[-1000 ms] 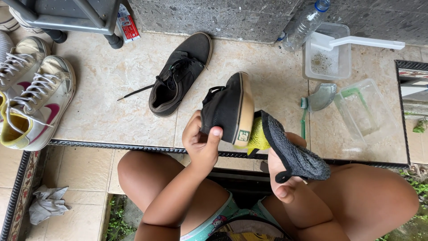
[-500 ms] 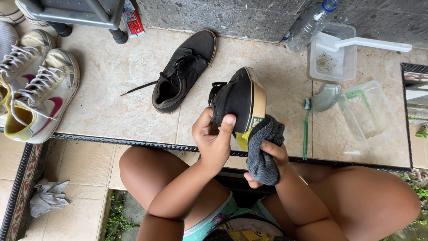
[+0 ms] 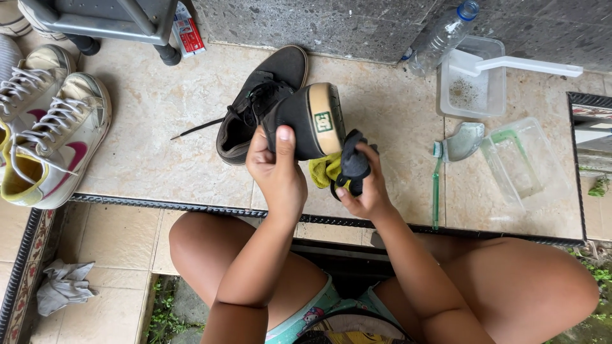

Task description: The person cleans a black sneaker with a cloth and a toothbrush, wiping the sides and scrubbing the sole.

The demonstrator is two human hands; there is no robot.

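The left hand is closed around a black shoe, held up off the tiled floor with its heel and tan sole edge turned toward the camera. The thumb lies up the back of the heel and the other fingers wrap round the far side, so the shoe sits above and slightly to the right of the palm.

The right hand is clenched on a bunched dark cloth, which is pressed against the right side of the shoe's sole, just beside the left hand's grip. A bit of yellow cloth shows between the two hands, under the shoe; whether either hand holds it cannot be told.

Just behind the held shoe, touching it in the view, a second black shoe lies on the floor with a lace trailing out to the left. Well to the left of the grip stand white sneakers. To the right of the right hand lie a green toothbrush, a clear plastic tub with a white scoop, a plastic bottle and a clear lid. A grey rag lies lower left.
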